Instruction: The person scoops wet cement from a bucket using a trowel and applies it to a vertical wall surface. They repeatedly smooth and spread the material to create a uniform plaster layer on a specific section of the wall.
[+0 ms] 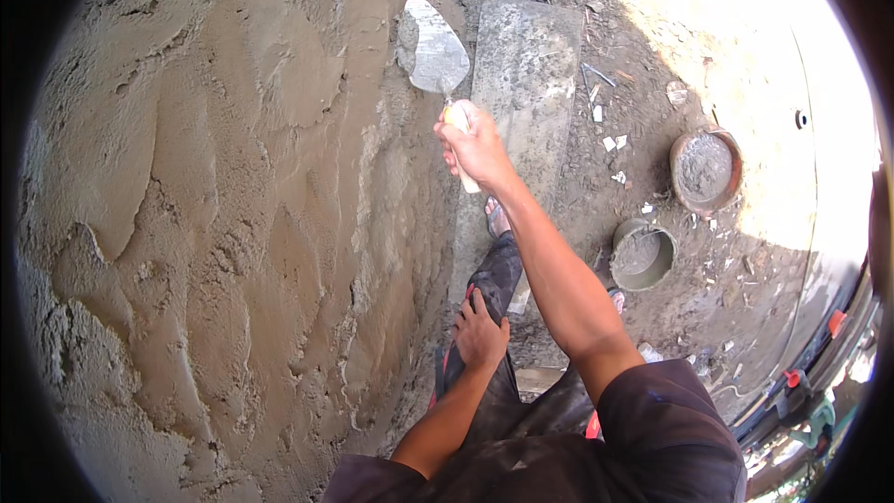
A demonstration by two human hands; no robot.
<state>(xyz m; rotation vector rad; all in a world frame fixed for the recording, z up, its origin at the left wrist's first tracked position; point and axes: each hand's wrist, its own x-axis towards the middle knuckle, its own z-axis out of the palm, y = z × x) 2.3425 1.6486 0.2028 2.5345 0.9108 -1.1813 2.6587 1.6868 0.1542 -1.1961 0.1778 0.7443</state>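
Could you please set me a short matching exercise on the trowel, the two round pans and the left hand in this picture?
Things:
1. trowel
2. left hand
3. upper pan
4. lower pan

States:
A. resting on the person's own leg
B. reddish rim, grey mortar inside
C. gripped by the right hand beside the plastered wall
D. grey, on the ground nearer the person

Pairs: 1-C, 2-A, 3-B, 4-D

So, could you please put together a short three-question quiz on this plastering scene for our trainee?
1. True or false: the right hand holds a trowel with its blade against the wet plastered wall.
2. Where does the left hand rest?
A. on the person's own leg
B. on the wall
C. on a bucket
3. How many round containers stand on the ground to the right?

Key: 1 true; 2 A; 3 two.
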